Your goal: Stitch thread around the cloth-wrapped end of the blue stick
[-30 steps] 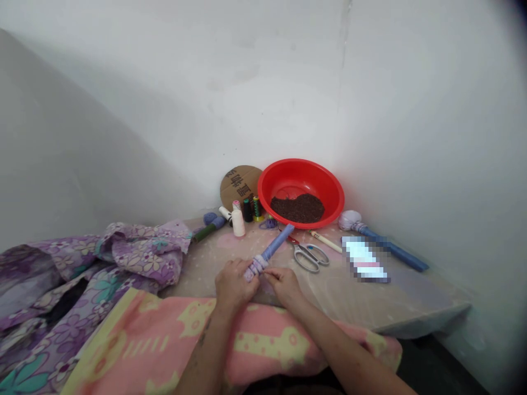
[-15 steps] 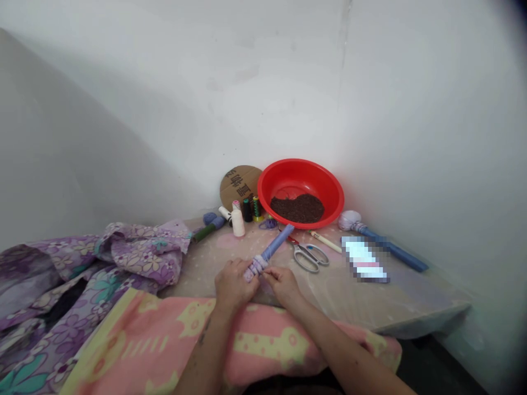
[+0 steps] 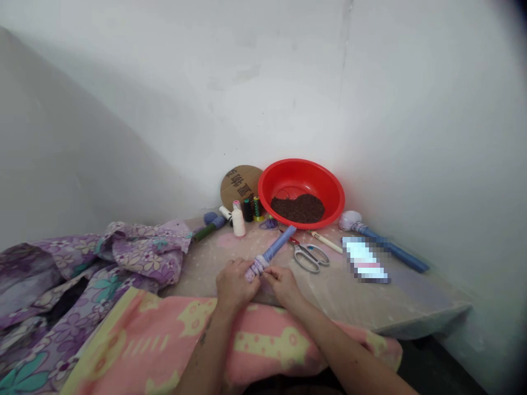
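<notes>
A slim, lilac-blue stick (image 3: 280, 243) slants from near left to far right, its far end plain and smooth-looking. Toward its near end it is wrapped in a bunched, white-and-purple binding (image 3: 258, 265), ridged in bands around the shaft. The left hand (image 3: 235, 282) grips this near end and hides its tip. A fine pale strand, probably thread, bows out at the binding's right side, close to the right hand's (image 3: 282, 284) pinched fingertips.

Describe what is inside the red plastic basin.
Dark brown granular-looking material lies in the red plastic basin; anything beneath it is covered and cannot be seen.
</notes>
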Demonstrator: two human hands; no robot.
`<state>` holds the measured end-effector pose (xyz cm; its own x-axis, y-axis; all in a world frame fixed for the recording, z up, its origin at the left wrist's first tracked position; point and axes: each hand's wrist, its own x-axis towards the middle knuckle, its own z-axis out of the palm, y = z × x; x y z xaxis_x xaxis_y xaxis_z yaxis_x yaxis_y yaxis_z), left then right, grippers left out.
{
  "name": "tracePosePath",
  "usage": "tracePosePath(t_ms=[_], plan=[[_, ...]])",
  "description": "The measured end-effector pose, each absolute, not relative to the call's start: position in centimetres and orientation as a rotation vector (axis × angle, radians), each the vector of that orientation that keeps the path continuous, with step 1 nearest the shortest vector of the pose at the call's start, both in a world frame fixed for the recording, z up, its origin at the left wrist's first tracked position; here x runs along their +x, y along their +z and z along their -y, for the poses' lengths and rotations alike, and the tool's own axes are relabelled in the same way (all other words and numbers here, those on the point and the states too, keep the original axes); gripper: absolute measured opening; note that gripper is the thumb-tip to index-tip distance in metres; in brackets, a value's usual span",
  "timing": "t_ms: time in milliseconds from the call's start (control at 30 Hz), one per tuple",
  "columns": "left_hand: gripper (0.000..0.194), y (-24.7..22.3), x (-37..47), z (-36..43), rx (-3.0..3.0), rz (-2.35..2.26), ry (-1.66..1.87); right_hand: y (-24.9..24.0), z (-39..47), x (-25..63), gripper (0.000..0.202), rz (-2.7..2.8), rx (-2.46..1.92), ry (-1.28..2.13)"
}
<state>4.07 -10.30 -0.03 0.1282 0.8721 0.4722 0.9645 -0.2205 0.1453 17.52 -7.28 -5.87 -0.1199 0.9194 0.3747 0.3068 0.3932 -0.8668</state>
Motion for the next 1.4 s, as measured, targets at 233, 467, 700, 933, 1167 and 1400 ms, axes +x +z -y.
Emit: tracePosePath(t_ms=[233,467,700,933,1167,1400], plan=[[0.032,-0.11,4.01,10.24,-2.202,1.817,-0.709,-5.96,7.40,17.66,0.019,1.581,-1.030,0.902],[0.032,-0.17,3.88,10.18,-2.204,1.792,-0.720,-5.81,7.53,17.66,0.021,1.565,-1.015,0.953],[0.031,-0.27,3.91,10.20,-2.201,1.759,-0.719,-5.61,7.46,17.53,0.019,1.527,-1.012,1.002],[0.030,-0.14,3.95,10.25,-2.208,1.776,-0.725,-6.05,7.09,17.34,0.017,1.534,-1.010,0.950],[0.029,-0.14,4.04,10.30,-2.214,1.771,-0.716,-6.40,6.81,17.19,0.016,1.555,-1.045,0.875],[0.027,0.20,4.26,10.61,-2.217,1.779,-0.728,-6.35,6.90,17.02,0.015,1.556,-1.113,0.788]])
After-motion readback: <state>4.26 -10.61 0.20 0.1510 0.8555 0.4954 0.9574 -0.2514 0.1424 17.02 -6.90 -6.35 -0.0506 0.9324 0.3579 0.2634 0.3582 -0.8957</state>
